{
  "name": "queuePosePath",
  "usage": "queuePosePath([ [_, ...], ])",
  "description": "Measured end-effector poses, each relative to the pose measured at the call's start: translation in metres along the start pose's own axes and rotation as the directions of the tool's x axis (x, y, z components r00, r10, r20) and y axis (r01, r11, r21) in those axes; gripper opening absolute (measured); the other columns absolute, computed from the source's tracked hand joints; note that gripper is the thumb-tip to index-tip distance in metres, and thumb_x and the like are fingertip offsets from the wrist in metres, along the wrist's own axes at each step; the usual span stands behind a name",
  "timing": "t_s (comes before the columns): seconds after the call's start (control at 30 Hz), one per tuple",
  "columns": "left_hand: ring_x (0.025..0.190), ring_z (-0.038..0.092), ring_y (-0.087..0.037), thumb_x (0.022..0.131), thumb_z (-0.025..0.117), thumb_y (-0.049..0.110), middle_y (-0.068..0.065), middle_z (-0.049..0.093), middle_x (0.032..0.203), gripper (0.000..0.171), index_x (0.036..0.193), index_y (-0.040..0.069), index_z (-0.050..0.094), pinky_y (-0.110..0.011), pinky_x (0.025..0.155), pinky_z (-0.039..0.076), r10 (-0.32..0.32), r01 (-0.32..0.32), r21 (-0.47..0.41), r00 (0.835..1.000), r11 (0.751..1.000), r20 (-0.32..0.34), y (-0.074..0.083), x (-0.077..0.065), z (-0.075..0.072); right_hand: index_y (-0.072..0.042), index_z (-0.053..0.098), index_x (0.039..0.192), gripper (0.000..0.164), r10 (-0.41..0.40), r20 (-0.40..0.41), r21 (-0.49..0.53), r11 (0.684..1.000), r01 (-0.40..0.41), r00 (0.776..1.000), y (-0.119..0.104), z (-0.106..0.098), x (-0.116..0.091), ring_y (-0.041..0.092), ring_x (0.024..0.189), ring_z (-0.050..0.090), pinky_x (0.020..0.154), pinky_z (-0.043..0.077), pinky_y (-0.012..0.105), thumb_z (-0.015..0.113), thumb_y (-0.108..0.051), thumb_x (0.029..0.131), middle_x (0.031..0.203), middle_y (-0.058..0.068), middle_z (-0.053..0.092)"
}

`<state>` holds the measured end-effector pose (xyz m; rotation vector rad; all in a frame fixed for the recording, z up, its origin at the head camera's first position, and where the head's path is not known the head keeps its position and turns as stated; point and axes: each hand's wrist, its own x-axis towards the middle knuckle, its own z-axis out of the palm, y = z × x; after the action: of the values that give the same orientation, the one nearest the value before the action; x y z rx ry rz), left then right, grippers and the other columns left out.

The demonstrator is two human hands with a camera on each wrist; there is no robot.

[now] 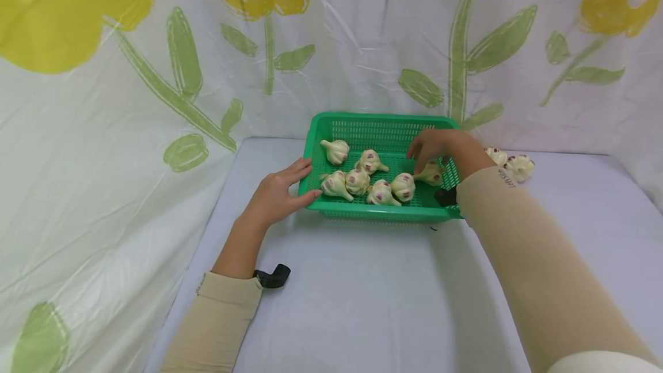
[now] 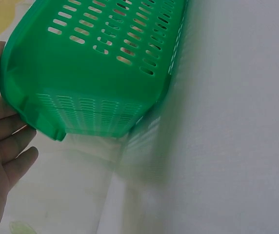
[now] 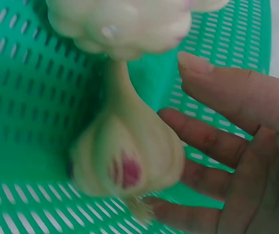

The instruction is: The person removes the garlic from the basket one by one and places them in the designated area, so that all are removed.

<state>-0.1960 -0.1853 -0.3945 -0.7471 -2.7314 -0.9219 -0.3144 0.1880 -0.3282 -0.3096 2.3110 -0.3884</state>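
Garlic bulbs, several of them, lie in a green plastic basket (image 1: 373, 210). My left hand (image 1: 277, 194) touches the basket's left end, its thumb by the near corner. From the left wrist, that hand (image 2: 3, 156) shows fingers stretched along the outside of the rim. Inside the basket's right part is my right hand (image 1: 437, 145), over a garlic bulb (image 1: 431, 173). In the right wrist view, the right hand's spread fingers (image 3: 208, 178) lie beside a garlic bulb (image 3: 129, 151) with a purple patch, and the thumb stands apart from it. Another bulb (image 3: 125, 24) is above it there.
More garlic bulbs (image 1: 519, 168) lie on the white-covered table (image 1: 357, 286), right of the basket, partly behind the right forearm. A white sheet with painted yellow flowers (image 1: 357, 45) hangs behind the table and along its left side.
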Motion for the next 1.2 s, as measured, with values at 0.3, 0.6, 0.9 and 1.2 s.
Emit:
queuePosePath([
  [0.3,0.138,0.047,-0.023,0.088,0.072,0.043,-0.005,0.047,0.15,0.066,0.141,0.007,0.054,-0.045,0.107,0.045,0.002,-0.002,0.004,1.0,1.0,0.0,-0.001,0.0,0.002,-0.007,0.047,0.145,0.062,0.004,0.045,0.099,0.995,-0.009,0.999,0.011,0.014,0.013,0.042,0.13,0.044,0.088,0.054,0.051,0.071,-0.019,0.09,0.151,0.022,0.039],
  [0.6,0.137,0.047,-0.024,0.088,0.073,0.041,-0.005,0.048,0.15,0.064,0.139,0.005,0.056,-0.046,0.107,0.045,0.007,-0.007,0.004,1.0,1.0,-0.011,0.002,0.0,0.0,-0.005,0.049,0.143,0.065,-0.029,-0.005,0.164,0.986,0.029,1.0,0.023,0.019,0.019,0.038,0.134,0.043,0.098,0.051,0.047,0.072,-0.034,0.09,0.151,0.021,0.039],
  [0.9,0.138,0.046,-0.024,0.088,0.072,0.04,-0.006,0.049,0.149,0.064,0.14,0.006,0.055,-0.046,0.108,0.044,0.006,-0.006,0.01,1.0,1.0,-0.009,0.0,0.0,0.001,-0.007,0.05,0.142,0.057,-0.022,-0.054,0.294,0.955,0.037,0.998,0.025,0.022,0.02,0.043,0.138,0.035,0.087,0.057,0.048,0.063,-0.038,0.096,0.155,0.021,0.028],
  [1.2,0.138,0.047,-0.024,0.088,0.073,0.038,-0.006,0.049,0.149,0.064,0.14,0.006,0.055,-0.046,0.107,0.045,0.016,-0.016,0.005,1.0,1.0,-0.016,0.0,0.001,0.001,-0.011,0.049,0.144,0.049,-0.09,-0.074,0.35,0.93,0.11,0.993,0.028,0.023,0.02,0.041,0.139,0.035,0.083,0.058,0.049,0.056,-0.034,0.101,0.156,0.016,0.032],
])
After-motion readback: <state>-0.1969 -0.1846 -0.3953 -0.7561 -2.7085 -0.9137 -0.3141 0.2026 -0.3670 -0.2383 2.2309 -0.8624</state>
